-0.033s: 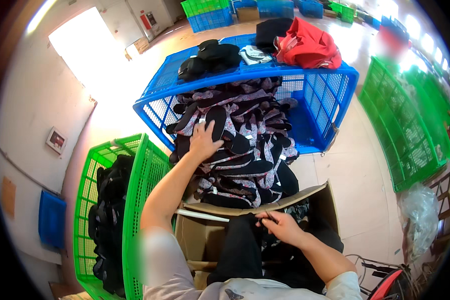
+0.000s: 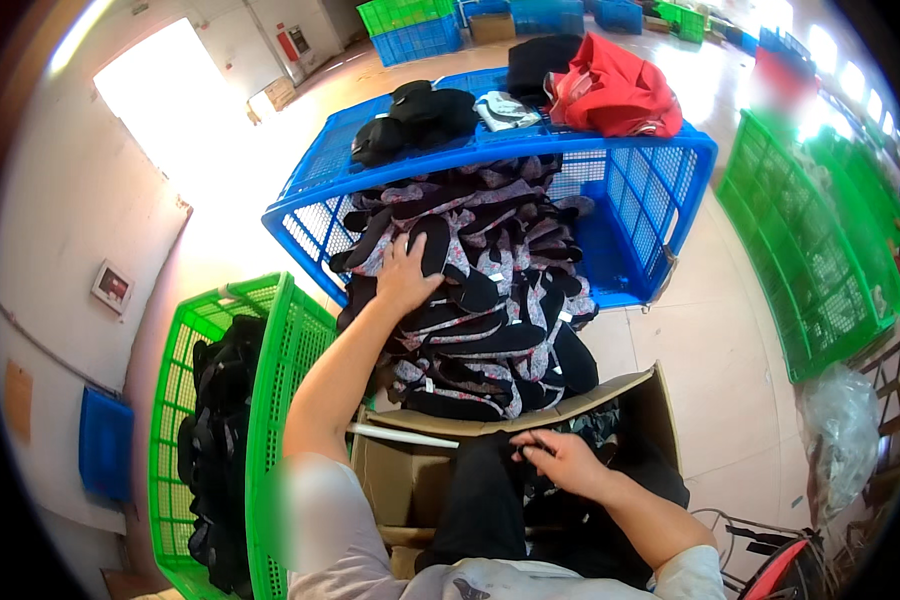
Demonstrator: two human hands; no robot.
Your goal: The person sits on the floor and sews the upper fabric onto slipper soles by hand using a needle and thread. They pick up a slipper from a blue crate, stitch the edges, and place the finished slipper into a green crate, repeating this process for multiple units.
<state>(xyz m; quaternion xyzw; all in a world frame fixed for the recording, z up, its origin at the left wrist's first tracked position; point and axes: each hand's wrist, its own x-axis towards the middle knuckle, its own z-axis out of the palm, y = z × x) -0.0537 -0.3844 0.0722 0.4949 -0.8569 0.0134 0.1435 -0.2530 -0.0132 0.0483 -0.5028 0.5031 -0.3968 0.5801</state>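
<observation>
My left hand (image 2: 408, 278) reaches into a tall heap of black and floral-print sewn fabric pieces (image 2: 490, 335). Its fingers curl over the edge of one rounded black piece (image 2: 429, 246) in the upper part of the heap. My right hand (image 2: 562, 464) is over my lap, closed round a small dark tool (image 2: 532, 441) that looks like thread snips; most of it is hidden by the fingers. The heap spills out of a blue plastic crate (image 2: 690, 160) lying on its side.
An open cardboard box (image 2: 400, 470) stands round my legs, with a white strip (image 2: 402, 436) across it. A green crate (image 2: 270, 400) of black items is at my left. More green crates (image 2: 800, 250) stand at the right. A red cloth (image 2: 615, 90) lies on the blue crate.
My left hand's fingers have drawn in slightly over the black piece, covering a small white tag that showed before. My right hand stays almost in place.
</observation>
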